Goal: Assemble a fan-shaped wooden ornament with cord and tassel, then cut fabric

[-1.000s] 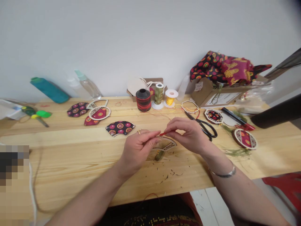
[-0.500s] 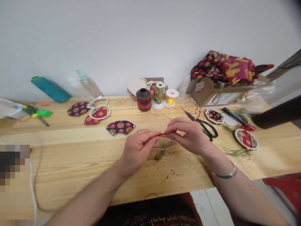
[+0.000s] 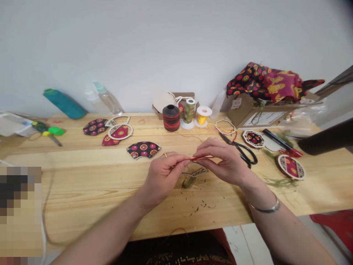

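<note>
Left hand (image 3: 164,176): grip closed, thumb against forefinger, on the red cord (image 3: 203,158) at the top edge of the fan-shaped frame (image 3: 200,171); right hand (image 3: 224,163): narrow grip pinching the same cord, the frame between both hands over the bench (image 3: 96,184)

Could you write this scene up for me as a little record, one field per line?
Left hand: pinching a red cord
Right hand: fingers at the same cord; grip unclear
Between and below hands: cut-out frame, partly hidden
Beyond hands: red-and-black spool, green spool, yellow spool
Right side: scissors, black marker, box topped with patterned cloth
Left side: patterned fan-shaped piece
Surface: wooden table
</note>
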Demonstrator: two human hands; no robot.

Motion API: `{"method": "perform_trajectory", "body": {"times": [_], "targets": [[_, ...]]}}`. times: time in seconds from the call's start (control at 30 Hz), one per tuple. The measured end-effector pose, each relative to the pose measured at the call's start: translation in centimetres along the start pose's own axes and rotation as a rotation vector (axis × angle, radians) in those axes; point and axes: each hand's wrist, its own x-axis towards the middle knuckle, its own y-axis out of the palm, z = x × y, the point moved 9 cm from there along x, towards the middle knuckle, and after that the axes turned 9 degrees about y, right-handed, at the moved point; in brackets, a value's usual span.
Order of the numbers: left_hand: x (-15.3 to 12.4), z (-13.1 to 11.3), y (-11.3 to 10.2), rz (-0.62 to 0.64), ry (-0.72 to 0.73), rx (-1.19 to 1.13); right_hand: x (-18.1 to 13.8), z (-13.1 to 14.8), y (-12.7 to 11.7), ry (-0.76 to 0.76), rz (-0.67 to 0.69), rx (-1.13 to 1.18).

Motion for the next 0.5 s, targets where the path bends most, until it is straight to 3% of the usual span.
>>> {"method": "perform_trajectory", "body": {"times": [0.17, 0.37, 0.5], "targets": [[0.3, 0.0, -1.1, -0.108, -0.041, 0.031, -0.5, -0.7, -1.9, 0.123, -0.206, 0.095], [-0.1, 0.7, -2.4, -0.243, -0.113, 0.023, -0.3, -4.0, 0.3, 0.49, -0.052, 0.147], [-0.2, 1.1, -2.6, -0.272, -0.129, 0.016, -0.6, -5.5, 0.7, 0.652, -0.065, 0.21]]}}
